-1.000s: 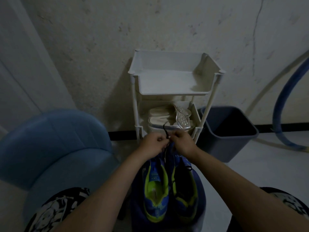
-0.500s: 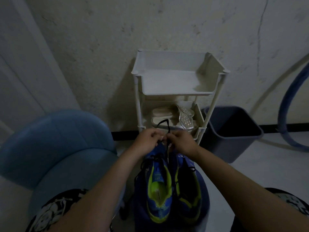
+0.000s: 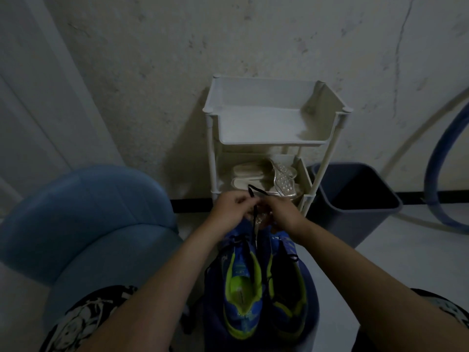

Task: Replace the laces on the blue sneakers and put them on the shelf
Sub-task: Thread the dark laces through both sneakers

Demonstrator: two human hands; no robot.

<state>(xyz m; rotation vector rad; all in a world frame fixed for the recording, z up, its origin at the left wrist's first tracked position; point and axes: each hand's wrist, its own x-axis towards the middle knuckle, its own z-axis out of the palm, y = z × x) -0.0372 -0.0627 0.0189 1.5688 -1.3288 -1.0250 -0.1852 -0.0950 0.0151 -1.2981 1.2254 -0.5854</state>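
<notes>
Blue sneakers point(image 3: 258, 283) sit side by side before the shelf point(image 3: 272, 115) (top tier bare); left hand point(image 3: 229, 210) and right hand point(image 3: 281, 212), close together, pinch a black lace point(image 3: 253, 193), apparently for threading.

The room is dim. A rough plaster wall point(image 3: 228, 41) (cracked at the far right) rises beyond the hands, a pale floor point(image 3: 396, 252) spreads to their right, and a blue upholstered chair point(image 3: 83, 224) sits left of them.
</notes>
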